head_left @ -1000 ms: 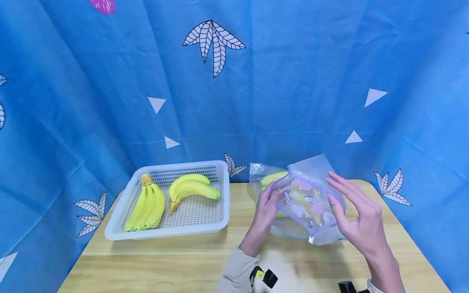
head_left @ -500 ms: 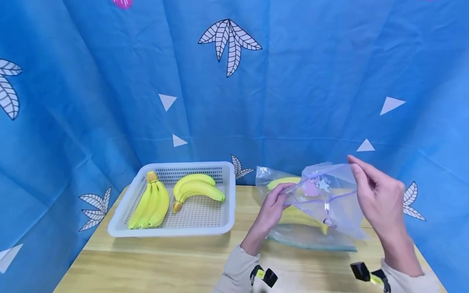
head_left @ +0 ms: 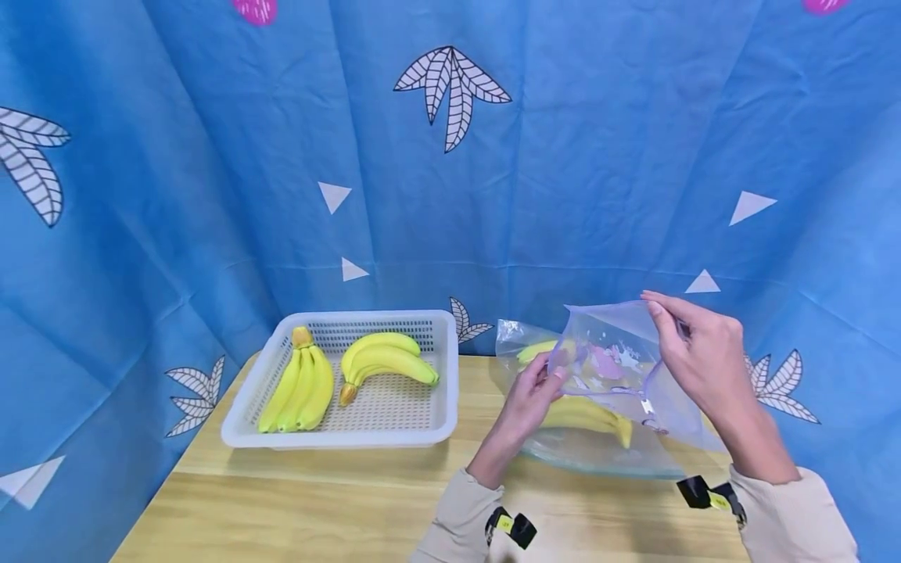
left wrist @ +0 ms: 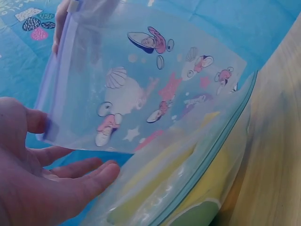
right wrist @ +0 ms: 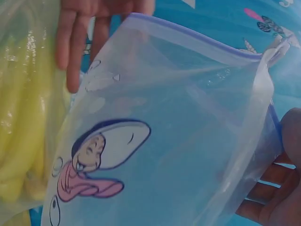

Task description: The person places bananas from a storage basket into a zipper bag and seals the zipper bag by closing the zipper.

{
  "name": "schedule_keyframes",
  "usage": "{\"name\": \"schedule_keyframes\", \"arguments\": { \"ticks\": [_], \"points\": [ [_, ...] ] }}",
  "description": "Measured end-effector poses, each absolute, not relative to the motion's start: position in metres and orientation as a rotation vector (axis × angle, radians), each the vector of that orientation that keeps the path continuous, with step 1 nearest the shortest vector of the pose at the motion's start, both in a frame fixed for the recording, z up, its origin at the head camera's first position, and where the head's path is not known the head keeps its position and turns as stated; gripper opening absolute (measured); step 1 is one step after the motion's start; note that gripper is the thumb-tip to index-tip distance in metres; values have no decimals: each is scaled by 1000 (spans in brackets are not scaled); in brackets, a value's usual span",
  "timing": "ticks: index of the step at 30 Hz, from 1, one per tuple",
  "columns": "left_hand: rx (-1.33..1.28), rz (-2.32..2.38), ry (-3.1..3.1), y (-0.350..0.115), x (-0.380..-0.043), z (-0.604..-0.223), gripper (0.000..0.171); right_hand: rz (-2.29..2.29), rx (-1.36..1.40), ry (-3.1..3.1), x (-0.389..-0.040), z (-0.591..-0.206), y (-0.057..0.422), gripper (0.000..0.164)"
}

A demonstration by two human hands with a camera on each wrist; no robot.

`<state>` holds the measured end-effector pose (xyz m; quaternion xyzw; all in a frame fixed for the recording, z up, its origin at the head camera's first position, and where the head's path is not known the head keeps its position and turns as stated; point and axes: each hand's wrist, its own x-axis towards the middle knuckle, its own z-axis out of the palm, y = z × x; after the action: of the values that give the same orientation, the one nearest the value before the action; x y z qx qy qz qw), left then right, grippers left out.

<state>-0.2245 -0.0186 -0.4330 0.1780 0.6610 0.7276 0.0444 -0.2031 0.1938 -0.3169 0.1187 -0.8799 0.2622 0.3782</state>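
Observation:
A see-through zip bag [head_left: 658,383] with a purple rim and cartoon prints hangs between both hands, its mouth parted. My left hand [head_left: 524,399] pinches the left end of the rim; in the left wrist view its thumb lies on the purple corner [left wrist: 42,129], the other fingers spread below. High on the right side, my right hand [head_left: 704,352] pinches the rim between thumb and fingers. Inside the printed bag nothing but its pictures shows in the right wrist view. Behind and below lies a larger clear bag [head_left: 591,461] with a teal seal, holding yellow bananas [head_left: 587,414].
A white slotted basket [head_left: 232,426] stands on the wooden table [head_left: 317,500] at the left. In it lie two banana bunches, one upright [head_left: 299,395] and one sideways [head_left: 390,362]. A blue patterned curtain [head_left: 591,188] surrounds the table's back and sides.
My right hand went from spread fingers beside the bag to pinching its rim, moved out to the right, then slightly back left. The bag's mouth turned and stretched rightward. The left hand kept its hold.

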Motion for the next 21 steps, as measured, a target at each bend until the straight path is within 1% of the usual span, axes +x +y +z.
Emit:
{"name": "schedule_keyframes", "arguments": {
  "ticks": [4, 11, 15, 21],
  "points": [
    [626, 2192, 2110, -33, -219, -426, 41, 684, 301, -2249, -204, -321, 193, 25],
    [735, 1945, 2407, -72, -214, -409, 33, 676, 271, -2257, -205, -327, 198, 27],
    [699, 1697, 2612, -106, -217, -395, 30, 675, 287, -2244, -207, -329, 196, 27],
    [582, 1403, 2851, -164, -232, -366, 28, 686, 307, -2244, -211, -327, 190, 28]
  ]
}}
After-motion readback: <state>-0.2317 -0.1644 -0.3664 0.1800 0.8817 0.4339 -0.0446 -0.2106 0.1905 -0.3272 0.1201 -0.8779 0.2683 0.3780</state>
